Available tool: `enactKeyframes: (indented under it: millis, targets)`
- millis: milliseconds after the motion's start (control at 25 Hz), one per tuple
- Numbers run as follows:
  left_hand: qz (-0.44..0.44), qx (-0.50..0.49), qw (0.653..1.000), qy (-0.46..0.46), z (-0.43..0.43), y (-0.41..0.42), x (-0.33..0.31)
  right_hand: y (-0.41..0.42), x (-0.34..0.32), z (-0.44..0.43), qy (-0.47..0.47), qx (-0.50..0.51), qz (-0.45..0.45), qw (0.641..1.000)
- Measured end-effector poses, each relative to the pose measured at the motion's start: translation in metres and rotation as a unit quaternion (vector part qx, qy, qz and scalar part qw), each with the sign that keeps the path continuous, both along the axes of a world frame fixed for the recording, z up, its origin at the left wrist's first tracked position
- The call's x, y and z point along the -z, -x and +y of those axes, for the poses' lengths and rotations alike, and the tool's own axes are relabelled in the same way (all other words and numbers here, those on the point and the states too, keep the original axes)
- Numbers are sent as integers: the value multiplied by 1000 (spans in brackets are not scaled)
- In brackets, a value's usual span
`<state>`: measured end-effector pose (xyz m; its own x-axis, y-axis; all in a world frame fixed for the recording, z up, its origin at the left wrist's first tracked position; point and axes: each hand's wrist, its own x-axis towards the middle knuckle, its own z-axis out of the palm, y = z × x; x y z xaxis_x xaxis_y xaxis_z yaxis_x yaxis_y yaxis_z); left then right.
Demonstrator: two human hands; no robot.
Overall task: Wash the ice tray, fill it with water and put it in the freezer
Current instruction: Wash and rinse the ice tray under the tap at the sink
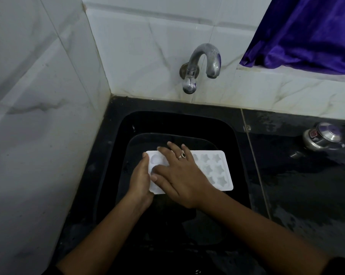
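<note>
Down at the frame's centre, the white tray (217,171) lies level inside the black sink (177,124), long side running 9 to 3 o'clock, moulds facing up. The left hand (140,181) grips its 9 o'clock end, thumb along the top edge and fingers curled beneath. The right hand (183,175), wearing a ring (182,155), lies flat across the moulds with fingers straight and spread, holding nothing. A steel tap (204,62) juts from the tiles at 12 o'clock. A purple curtain (306,32) hangs at 2 o'clock. On the wet counter (296,195) at 3 o'clock sits a steel vessel (324,138).
</note>
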<state>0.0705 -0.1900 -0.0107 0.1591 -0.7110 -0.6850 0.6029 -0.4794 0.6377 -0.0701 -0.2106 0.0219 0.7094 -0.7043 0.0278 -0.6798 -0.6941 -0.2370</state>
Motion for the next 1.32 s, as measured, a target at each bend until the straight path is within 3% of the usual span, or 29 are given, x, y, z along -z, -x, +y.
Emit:
enactKeyframes:
  millis: [1000, 1320]
  targets:
    - [15, -7, 1000, -2, 2, 1, -2, -3, 3, 0, -4, -9, 9, 1000]
    - [22, -23, 999, 11, 0, -9, -3, 4, -2, 5, -16, 5, -24, 1000]
